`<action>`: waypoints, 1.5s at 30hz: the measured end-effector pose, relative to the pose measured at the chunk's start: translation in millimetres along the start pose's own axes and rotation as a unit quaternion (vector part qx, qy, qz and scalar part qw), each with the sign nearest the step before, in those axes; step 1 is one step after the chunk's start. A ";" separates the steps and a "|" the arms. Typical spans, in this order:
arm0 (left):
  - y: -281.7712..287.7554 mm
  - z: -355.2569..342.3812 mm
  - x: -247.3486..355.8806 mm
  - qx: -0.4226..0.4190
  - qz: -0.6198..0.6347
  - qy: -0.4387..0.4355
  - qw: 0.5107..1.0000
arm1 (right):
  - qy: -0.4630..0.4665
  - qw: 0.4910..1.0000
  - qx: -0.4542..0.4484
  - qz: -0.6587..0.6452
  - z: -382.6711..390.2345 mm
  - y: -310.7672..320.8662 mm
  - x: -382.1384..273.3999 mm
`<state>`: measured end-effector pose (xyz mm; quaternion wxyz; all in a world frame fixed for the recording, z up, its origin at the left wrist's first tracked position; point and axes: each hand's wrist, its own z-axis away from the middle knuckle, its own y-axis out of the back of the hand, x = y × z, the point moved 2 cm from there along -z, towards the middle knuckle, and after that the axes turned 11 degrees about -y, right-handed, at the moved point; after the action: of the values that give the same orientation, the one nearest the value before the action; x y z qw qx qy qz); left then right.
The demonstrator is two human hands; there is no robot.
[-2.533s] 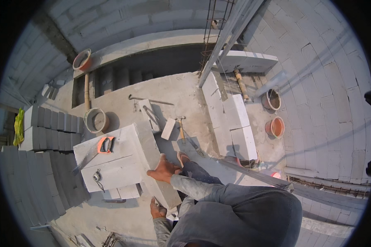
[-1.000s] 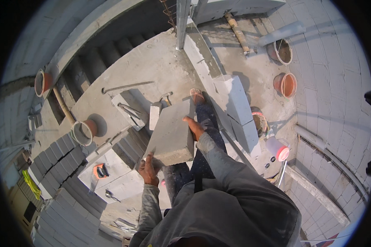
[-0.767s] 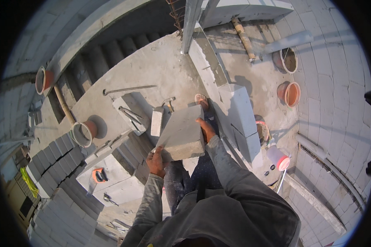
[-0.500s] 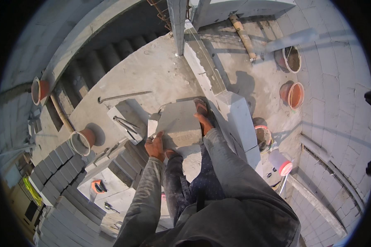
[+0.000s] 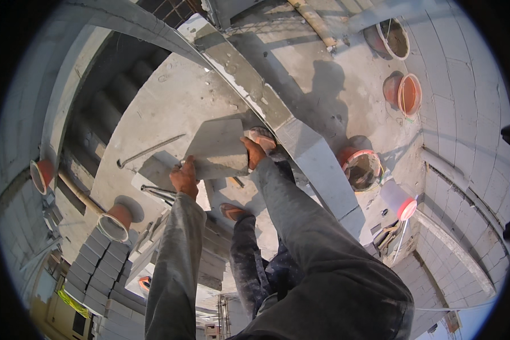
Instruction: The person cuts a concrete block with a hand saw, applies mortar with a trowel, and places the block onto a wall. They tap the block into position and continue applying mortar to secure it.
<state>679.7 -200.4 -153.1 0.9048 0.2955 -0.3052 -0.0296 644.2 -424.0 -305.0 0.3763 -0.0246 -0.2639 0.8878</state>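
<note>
Between my two hands is a pale grey building block (image 5: 218,141), held above the concrete floor. My left hand (image 5: 185,179) grips its near left corner, fingers curled on the edge. At the block's right end, my right hand (image 5: 254,152) is closed round the side; some fingers are hidden beneath. Just right of the block runs a low block wall, with wet-looking grey mortar (image 5: 241,71) along its far part. A pale block (image 5: 317,156) stands higher on the wall's nearer part. Beside my left hand, a dark metal tool (image 5: 157,191) lies on another block.
A metal bar (image 5: 150,151) lies on the floor left of the held block. Buckets stand at left (image 5: 117,220) and right (image 5: 361,169). Block stacks (image 5: 93,269) fill the lower left. Dark steps (image 5: 105,107) drop away at far left. My sandalled foot (image 5: 235,212) is below.
The block has come up off its resting place, carried in both hands and slightly turned. My view has shifted and turned, and my feet are now farther apart.
</note>
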 end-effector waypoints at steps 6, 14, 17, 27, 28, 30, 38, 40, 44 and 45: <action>-16.2 2.4 31.5 0.002 0.008 0.054 0.998 | 0.124 0.984 0.084 0.095 65.3 -21.6 10.1; -24.7 -57.5 30.4 -0.082 -0.250 -0.127 0.956 | -0.096 0.920 -0.007 0.381 310.0 -71.5 33.9; -18.4 -70.3 37.5 -0.075 -0.202 -0.056 0.975 | -0.066 0.894 -0.215 0.388 432.2 -55.9 -3.8; -41.8 -24.7 81.5 -0.139 -0.047 0.007 0.989 | 0.156 0.910 0.330 0.199 434.7 261.4 -164.7; -34.8 -31.6 72.4 -0.156 -0.030 -0.008 0.987 | 0.064 0.903 0.387 0.177 410.0 298.3 -170.0; -18.1 -45.2 58.7 -0.232 -0.106 -0.218 0.942 | -0.049 0.853 0.468 0.226 367.6 358.3 -167.7; -6.8 -14.3 8.8 -0.300 -0.135 -0.255 0.909 | -0.024 0.835 0.497 0.235 290.5 477.0 -165.3; -15.8 -10.1 -5.6 -0.196 0.161 0.155 0.955 | 0.028 0.729 0.591 0.344 297.5 499.0 -192.2; -31.1 -16.8 4.5 -0.234 0.136 0.012 0.963 | 0.048 0.628 0.646 0.431 294.3 525.9 -238.0; -34.6 -23.7 13.4 -0.219 0.121 0.017 0.968 | 0.046 0.614 0.651 0.444 295.1 527.3 -246.4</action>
<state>708.4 -219.8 -180.1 0.9495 0.0512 -0.3088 0.0189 403.6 -1029.2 -346.4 -0.1349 0.0718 0.4444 0.8827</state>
